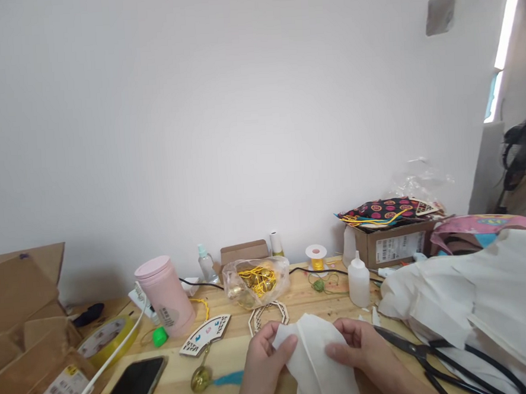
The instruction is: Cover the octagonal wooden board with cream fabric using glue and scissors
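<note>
Between my two hands is a piece of white cloth (317, 360) with a crease running down its middle; I cannot tell whether it is fabric or soft paper. My left hand (269, 357) pinches its upper left edge between thumb and fingers. On the other side, my right hand (359, 348) grips the right edge the same way. Just beyond the cloth lies an octagonal wooden frame (256, 321), partly covered by it. Left of my left hand are a fan-shaped wooden ornament (207, 335) and a gold bell (201, 379) with a blue tassel (228, 379).
Black scissors (417, 351) lie right of my right hand, against a heap of white cloth (474, 291). A white squeeze bottle (359, 281) stands behind. On the left are a phone (131, 389), a pink tumbler (166, 298), yellow tape (109, 340) and a cardboard box (27, 354).
</note>
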Available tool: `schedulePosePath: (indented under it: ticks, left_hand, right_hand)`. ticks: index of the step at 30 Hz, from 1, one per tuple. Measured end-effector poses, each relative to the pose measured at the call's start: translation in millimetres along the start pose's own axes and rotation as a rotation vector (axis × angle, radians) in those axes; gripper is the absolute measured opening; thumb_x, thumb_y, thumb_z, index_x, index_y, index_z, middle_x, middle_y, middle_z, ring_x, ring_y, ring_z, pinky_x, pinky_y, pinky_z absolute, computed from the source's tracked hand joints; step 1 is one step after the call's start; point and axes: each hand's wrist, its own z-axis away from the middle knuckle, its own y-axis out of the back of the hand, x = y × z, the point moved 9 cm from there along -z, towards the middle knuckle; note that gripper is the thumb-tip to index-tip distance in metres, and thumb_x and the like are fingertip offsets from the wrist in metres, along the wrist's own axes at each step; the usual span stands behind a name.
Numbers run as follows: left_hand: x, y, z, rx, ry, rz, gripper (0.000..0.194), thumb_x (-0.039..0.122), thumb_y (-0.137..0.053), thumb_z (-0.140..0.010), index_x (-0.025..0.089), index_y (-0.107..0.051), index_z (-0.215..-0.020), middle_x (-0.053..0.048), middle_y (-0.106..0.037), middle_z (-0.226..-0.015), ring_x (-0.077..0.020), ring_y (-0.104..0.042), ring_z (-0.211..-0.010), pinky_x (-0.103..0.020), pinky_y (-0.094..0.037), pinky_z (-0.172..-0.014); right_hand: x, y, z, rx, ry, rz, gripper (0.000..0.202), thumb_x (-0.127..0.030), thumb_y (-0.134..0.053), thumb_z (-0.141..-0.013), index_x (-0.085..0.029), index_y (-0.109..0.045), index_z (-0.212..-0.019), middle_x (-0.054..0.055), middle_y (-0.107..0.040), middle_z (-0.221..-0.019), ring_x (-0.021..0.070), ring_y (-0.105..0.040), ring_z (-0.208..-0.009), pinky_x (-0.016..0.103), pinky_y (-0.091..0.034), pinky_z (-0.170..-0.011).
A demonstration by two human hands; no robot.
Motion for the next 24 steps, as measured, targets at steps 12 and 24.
schedulePosePath:
  ticks: [12, 24]
  left_hand:
    - [-6, -16.2, 11, -0.104, 0.197, 0.051, 0.034, 0.032, -0.075, -0.051, 0.008, -0.066, -0.074, -0.007, -0.067, -0.061, -0.012, -0.056, -0.051, -0.02, -0.039, -0.049]
    - [-2, 36.4, 0, 0.268, 0.171, 0.157, 0.01, 0.011, -0.065, -0.067, 0.017, -0.061, -0.074, -0.001, -0.07, -0.07, -0.0064, -0.062, -0.059, -0.014, -0.047, -0.057]
  right_hand:
    - [-4, -18, 14, -0.056, 0.039, 0.323, 0.009, -0.017, -0.062, -0.053, -0.014, -0.061, -0.061, -0.004, -0.052, -0.054, 0.0086, -0.04, -0.05, 0.02, -0.028, -0.046]
    - [-6, -16, 17, -0.163, -0.151, -0.115, 0.011, -0.018, -0.068, -0.046, -0.015, -0.061, -0.053, -0.004, -0.056, -0.047, 0.0071, -0.044, -0.04, 0.018, -0.03, -0.039]
